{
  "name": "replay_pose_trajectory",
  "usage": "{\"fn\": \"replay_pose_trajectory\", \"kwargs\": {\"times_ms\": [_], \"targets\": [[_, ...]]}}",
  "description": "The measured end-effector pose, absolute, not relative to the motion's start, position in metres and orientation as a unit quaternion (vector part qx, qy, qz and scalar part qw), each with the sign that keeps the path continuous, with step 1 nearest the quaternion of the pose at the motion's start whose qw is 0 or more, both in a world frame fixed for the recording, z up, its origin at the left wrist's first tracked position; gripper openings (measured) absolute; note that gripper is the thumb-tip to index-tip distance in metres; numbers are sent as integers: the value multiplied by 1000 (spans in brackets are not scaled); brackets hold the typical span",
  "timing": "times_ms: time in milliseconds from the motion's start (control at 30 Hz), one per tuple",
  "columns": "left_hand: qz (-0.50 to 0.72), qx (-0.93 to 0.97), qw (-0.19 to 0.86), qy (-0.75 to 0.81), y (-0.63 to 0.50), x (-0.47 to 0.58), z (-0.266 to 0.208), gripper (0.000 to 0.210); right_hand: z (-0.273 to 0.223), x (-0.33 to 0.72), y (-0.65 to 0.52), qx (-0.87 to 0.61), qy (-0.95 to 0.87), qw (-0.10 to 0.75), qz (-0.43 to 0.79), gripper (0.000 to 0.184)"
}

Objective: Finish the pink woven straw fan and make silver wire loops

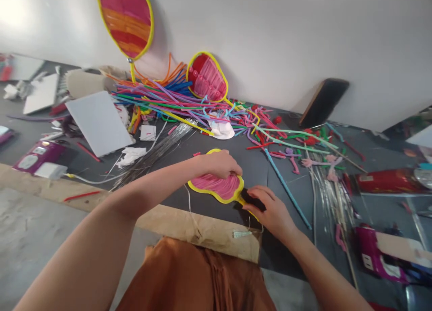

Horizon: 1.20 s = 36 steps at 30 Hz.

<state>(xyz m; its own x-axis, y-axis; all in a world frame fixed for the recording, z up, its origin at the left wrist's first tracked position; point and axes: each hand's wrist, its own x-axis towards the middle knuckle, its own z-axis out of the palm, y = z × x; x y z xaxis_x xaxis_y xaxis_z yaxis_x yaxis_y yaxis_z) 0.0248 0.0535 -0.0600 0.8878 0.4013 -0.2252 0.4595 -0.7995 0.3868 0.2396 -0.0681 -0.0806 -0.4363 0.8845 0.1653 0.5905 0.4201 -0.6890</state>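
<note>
Lying on the dark tabletop (pixel 254 167): one pink, yellow-edged shape (pixel 219 188). Left hand (pixel 222 163): fingers curled at its upper edge, hold unclear. Right hand (pixel 272 209): fingers closed around a dark piece (pixel 254 200) beside it. Beyond: pipe cleaners (pixel 158 98), heaped.

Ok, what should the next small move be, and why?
I'd probably steady the pink paddle with the left hand, whose fingers are already at its edge; the right hand is at the yellow stem, so handling there might shift it.
</note>
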Motion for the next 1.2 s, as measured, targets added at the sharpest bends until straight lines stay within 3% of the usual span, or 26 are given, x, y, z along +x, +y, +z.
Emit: {"fn": "replay_pose_trajectory", "kwargs": {"times_ms": [167, 333, 467, 633, 733, 867, 1200], "targets": [[-64, 957, 182, 219, 50, 25, -47, 24, -78, 248, -64, -555, -639, 265, 462, 28], [-84, 975, 92, 183, 39, 28, -16, 22, -64, 233, -51, -531, -575, 244, 573, 39], [-106, 980, 55, 158, 28, 36, 0, 18, -55, 216, -48, -510, -586, 204, 596, 36], [-113, 979, 29, 166, 21, 43, 2, 8, -57, 202, -56, -512, -508, 259, 642, 36], [-106, 978, 16, 180, 19, 45, 1, 19, -63, 200, -60, -514, -473, 294, 652, 37], [-101, 979, 18, 178, 19, 47, 1, 29, -66, 206, -58, -489, -504, 271, 658, 35], [-87, 980, 23, 175, 18, 52, 1, 24, -71, 209, -50, -493, -557, 271, 611, 31]]}}
